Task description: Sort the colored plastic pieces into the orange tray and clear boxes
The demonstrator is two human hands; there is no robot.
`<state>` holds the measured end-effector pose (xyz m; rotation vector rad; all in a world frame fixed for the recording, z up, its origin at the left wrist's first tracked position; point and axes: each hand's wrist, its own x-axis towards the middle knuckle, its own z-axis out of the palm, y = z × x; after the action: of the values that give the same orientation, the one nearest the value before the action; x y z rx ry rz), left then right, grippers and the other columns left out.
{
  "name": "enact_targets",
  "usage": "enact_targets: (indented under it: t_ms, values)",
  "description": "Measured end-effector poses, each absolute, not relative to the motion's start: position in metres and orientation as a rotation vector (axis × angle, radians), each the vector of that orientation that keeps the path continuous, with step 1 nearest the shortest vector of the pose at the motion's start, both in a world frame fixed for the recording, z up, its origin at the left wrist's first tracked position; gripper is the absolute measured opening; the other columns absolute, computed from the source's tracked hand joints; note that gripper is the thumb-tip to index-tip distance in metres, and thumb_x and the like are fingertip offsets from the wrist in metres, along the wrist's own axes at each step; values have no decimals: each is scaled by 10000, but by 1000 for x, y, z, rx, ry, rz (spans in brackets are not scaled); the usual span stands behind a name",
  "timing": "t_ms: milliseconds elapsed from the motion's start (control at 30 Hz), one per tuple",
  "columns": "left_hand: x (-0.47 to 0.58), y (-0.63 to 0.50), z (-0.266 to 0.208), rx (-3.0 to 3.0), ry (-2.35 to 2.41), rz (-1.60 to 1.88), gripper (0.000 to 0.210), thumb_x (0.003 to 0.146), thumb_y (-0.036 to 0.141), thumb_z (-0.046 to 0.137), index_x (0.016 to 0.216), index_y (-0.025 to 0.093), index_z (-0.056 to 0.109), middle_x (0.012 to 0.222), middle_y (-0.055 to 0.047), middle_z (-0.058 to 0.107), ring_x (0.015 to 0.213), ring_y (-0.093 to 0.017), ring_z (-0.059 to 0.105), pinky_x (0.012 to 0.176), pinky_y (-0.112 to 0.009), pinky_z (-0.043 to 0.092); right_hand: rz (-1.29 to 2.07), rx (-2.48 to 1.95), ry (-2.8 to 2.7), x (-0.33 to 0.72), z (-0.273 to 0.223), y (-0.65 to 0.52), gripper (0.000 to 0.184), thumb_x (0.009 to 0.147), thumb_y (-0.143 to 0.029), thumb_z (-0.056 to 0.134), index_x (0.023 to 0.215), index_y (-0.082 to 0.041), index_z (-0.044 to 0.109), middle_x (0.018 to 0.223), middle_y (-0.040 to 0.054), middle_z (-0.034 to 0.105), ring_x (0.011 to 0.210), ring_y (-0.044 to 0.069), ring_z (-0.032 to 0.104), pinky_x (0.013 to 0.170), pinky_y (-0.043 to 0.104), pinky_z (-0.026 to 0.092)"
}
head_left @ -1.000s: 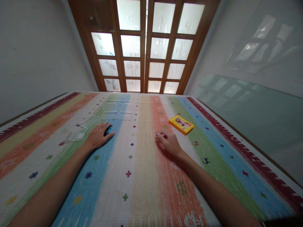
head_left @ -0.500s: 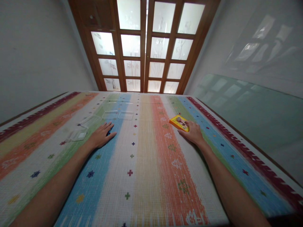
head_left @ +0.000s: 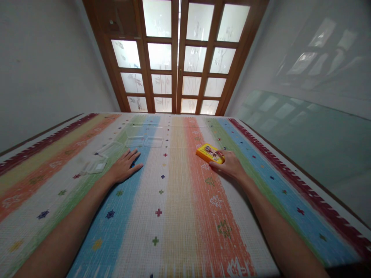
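Observation:
My right hand grips the right end of a small flat yellow box with a printed picture on top, thumb on the near side and fingers over the far side. The box is at or just above the striped tablecloth; I cannot tell which. On the blue and green stripes at the left, my left hand lies flat with fingers and thumb spread, holding nothing. Close to it, on the left, is a clear plastic container. Another clear piece lies just behind that one.
Beyond my left hand, two shallow clear trays sit side by side. A wooden door with frosted panes rises past the table's far edge. Walls stand at left and right, with a pale glass panel along the right side.
The yellow box has moved left and slightly nearer to me in my right hand, from the white stripe onto the orange one. My left hand has stayed in place.

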<state>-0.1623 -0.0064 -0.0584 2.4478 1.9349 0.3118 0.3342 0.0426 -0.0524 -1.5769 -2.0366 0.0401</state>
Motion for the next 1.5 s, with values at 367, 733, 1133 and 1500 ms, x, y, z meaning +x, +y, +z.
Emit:
enact_targets:
  t_ms: [367, 733, 1133, 1500]
  values:
    - [-158, -12, -53, 2399, 1926, 391, 790, 983, 685, 354, 1535, 128, 445, 1631, -189, 461, 1515, -365, 417, 1260, -544, 316, 688, -1291, -1783, 291, -33, 21, 483, 844, -655, 631, 925, -192, 743, 865, 85, 765, 776, 252, 677, 704, 357, 509]
    - [-149, -23, -31, 2567, 1804, 742, 528, 1024, 545, 289, 1070, 210, 694, 1223, -129, 718, 1217, -302, 630, 1151, -473, 459, 1315, -1147, -1389, 265, -51, 15, 441, 759, -561, 786, 942, -164, 721, 928, 121, 777, 749, 247, 706, 631, 364, 573]
    - [-53, -63, -28, 2145, 1385, 809, 456, 1011, 457, 471, 1385, 207, 547, 1067, -102, 719, 818, -209, 672, 744, -362, 563, 1642, -870, -1204, 237, -39, -12, 454, 810, -472, 840, 1158, -209, 712, 1153, 126, 793, 1037, 301, 765, 975, 474, 606]
    - [-37, -74, -27, 1466, 1023, 801, 427, 986, 497, 593, 1361, 295, 561, 1197, -88, 669, 1067, -262, 687, 919, -430, 567, 1833, -802, -1051, 227, -47, -19, 408, 818, -446, 851, 1102, -170, 756, 1164, 135, 797, 1067, 289, 764, 1060, 455, 553]
